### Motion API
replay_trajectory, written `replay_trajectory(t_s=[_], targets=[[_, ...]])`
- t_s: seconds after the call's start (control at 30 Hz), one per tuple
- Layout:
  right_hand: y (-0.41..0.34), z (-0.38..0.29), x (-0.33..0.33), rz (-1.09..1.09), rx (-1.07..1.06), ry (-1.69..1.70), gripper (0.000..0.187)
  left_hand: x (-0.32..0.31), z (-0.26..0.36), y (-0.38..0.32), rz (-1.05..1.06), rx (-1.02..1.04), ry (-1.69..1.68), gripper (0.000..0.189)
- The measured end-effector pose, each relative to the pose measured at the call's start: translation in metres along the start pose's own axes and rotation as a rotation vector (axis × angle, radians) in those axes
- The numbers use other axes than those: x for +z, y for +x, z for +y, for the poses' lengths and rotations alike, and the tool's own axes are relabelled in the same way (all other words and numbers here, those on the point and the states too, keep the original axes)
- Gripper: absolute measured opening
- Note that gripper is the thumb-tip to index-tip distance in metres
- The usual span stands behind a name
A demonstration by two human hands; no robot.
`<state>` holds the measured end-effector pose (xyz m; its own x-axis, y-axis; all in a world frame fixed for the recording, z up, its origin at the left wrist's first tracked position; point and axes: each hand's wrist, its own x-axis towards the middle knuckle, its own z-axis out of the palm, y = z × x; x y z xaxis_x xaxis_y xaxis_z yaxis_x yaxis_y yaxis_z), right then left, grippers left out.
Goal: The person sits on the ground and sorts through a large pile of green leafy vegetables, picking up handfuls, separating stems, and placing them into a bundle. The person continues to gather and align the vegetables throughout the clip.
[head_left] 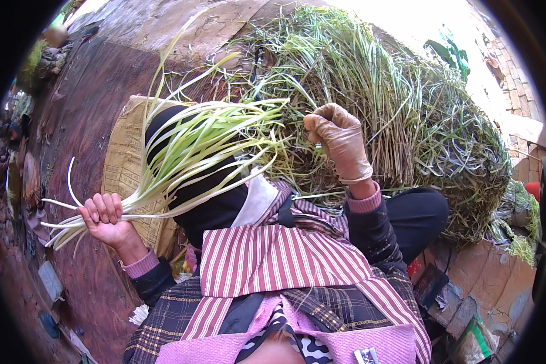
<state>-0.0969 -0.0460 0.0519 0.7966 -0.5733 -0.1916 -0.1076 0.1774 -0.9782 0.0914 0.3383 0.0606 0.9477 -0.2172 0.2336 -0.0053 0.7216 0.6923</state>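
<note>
My bare left hand grips a bunch of pale green and white garlic chives near its white stalk ends. The stalk ends stick out to the left of the fist, and the long leaves fan out to the right over my dark-trousered leg. On my right hand is a thin tan glove. Its fingers are curled in, and I see nothing held in them. It is raised beside the leaf tips, in front of a large heap of long green leaves and dry straw-like stems.
A yellowish woven sack with print lies under the bunch. Reddish-brown sheeting covers the ground at left. More greens lie at far right, near brick paving. Cardboard lies at lower right. A striped apron covers my lap.
</note>
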Motion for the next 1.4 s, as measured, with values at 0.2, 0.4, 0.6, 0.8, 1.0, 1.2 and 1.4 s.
replay_trajectory(t_s=[0.2, 0.4, 0.6, 0.8, 1.0, 1.2, 1.4], targets=[[0.001, -0.015, -0.006, 0.045, -0.029, 0.030, 0.005, -0.006, 0.016, 0.001, 0.010, 0.022, -0.017, 0.044], [-0.004, -0.020, 0.008, -0.043, 0.006, 0.013, 0.008, -0.006, 0.033, 0.001, -0.039, -0.004, 0.041, 0.044], [-0.023, -0.024, 0.054, -0.316, -0.281, -0.316, 0.019, -0.003, 0.036, -0.005, -0.050, -0.010, 0.048, 0.044], [-0.019, 0.004, 0.100, -0.351, -0.656, -0.704, 0.020, 0.000, 0.032, -0.003, -0.075, -0.027, 0.037, 0.044], [-0.017, 0.041, 0.104, -0.310, -0.406, -0.729, 0.018, 0.008, 0.029, -0.006, -0.063, -0.057, -0.048, 0.043], [0.030, 0.091, 0.033, -0.079, 0.001, -0.987, 0.023, 0.006, 0.037, 0.000, -0.153, -0.050, -0.004, 0.043], [0.029, 0.055, -0.034, 0.091, -0.253, -1.006, 0.018, -0.005, 0.060, 0.007, -0.157, -0.069, 0.020, 0.042]])
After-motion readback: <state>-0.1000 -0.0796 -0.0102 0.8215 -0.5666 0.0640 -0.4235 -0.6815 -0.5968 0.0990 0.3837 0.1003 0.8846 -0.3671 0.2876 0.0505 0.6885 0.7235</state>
